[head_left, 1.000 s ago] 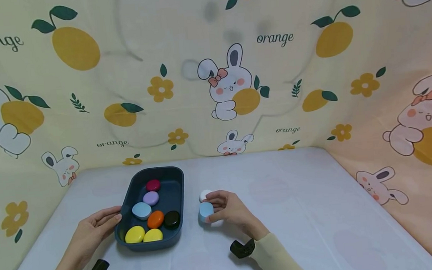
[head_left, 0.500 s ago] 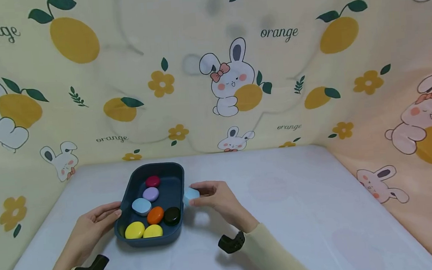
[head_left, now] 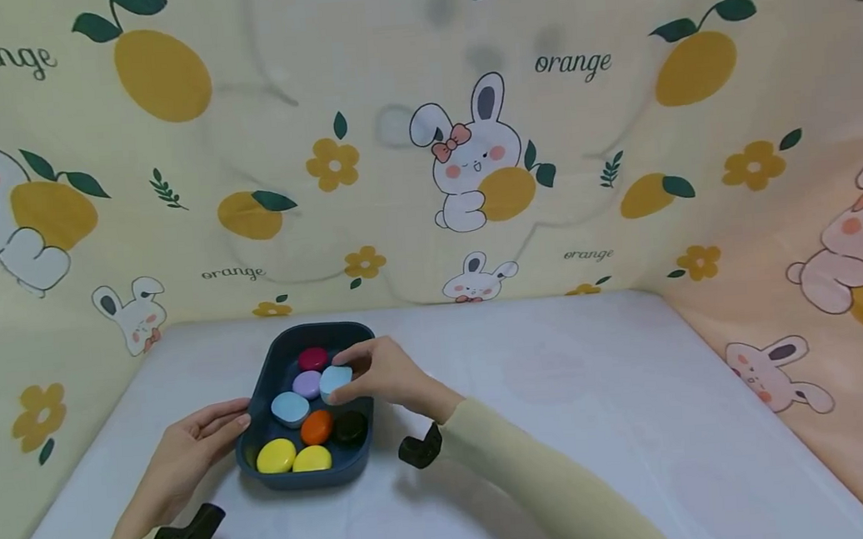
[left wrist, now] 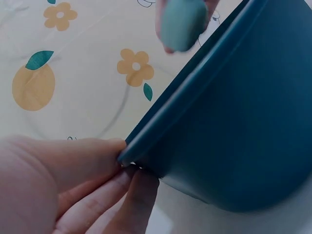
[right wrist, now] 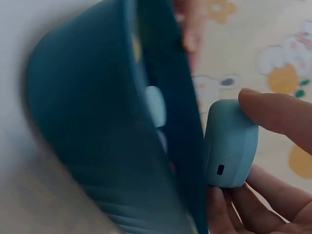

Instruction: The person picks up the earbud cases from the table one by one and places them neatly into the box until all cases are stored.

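Note:
My right hand [head_left: 390, 381] pinches a light blue earbud case [head_left: 335, 381] between thumb and fingers, over the right side of a dark blue tray [head_left: 307, 480]. In the right wrist view this case [right wrist: 231, 141] shows a small charging port on one face. My left hand [head_left: 185, 454] holds the tray's left rim; in the left wrist view its thumb lies at the rim and its fingers sit below. Inside the tray lie another light blue case [head_left: 290, 409] and rounded pieces: purple [head_left: 307, 385], dark red [head_left: 313, 359], orange [head_left: 316, 428], black [head_left: 350, 428] and two yellow.
A white cloth [head_left: 563, 427] covers the table under the tray. Behind and at both sides hangs a patterned curtain [head_left: 357, 66] with rabbits and oranges. Each wrist carries a black camera mount [head_left: 420, 449].
My right hand has carried the light blue earbud case left from the tabletop to over the tray. A white piece seen beside it earlier is out of sight. My left hand stays at the rim.

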Tool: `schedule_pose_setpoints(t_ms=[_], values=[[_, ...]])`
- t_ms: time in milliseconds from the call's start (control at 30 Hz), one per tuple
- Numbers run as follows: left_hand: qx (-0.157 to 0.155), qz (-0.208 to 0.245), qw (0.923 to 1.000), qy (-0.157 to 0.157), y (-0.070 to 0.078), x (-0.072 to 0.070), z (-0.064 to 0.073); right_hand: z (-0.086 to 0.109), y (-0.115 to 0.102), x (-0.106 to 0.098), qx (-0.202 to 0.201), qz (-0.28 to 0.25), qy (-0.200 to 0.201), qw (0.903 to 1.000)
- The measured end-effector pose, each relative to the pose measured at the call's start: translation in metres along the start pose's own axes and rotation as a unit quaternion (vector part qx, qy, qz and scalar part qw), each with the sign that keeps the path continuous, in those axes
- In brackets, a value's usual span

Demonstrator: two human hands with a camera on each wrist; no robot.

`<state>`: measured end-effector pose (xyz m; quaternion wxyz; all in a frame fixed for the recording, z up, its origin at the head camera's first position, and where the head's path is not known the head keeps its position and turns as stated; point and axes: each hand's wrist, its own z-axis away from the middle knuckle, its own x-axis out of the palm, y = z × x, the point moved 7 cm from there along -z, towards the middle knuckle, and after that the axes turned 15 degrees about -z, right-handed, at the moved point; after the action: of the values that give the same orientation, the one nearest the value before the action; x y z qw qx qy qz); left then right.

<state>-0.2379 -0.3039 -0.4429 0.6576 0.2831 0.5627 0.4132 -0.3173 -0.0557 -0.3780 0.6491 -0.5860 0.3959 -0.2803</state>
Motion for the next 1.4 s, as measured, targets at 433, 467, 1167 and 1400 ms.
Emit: schedule_pose_setpoints(t_ms=[433, 467, 1167, 1400], values=[[0.004, 0.002, 1.0000, 0.005, 0.002, -0.002, 0.001, -0.022, 0.010, 0.027, -0.005, 0.125, -0.018, 0.9920], [0.004, 0.002, 1.0000, 0.004, 0.001, -0.002, 0.001, -0.023, 0.010, 0.027, -0.004, 0.121, -0.016, 0.9925], [-0.002, -0.002, 1.0000, 0.007, 0.000, -0.002, -0.001, 0.008, 0.005, -0.081, -0.050, -0.080, 0.089, 0.9915], [-0.009, -0.006, 0.9999, 0.003, -0.002, 0.000, -0.001, 0.017, 0.030, -0.096, 0.001, -0.081, 0.074, 0.9940]])
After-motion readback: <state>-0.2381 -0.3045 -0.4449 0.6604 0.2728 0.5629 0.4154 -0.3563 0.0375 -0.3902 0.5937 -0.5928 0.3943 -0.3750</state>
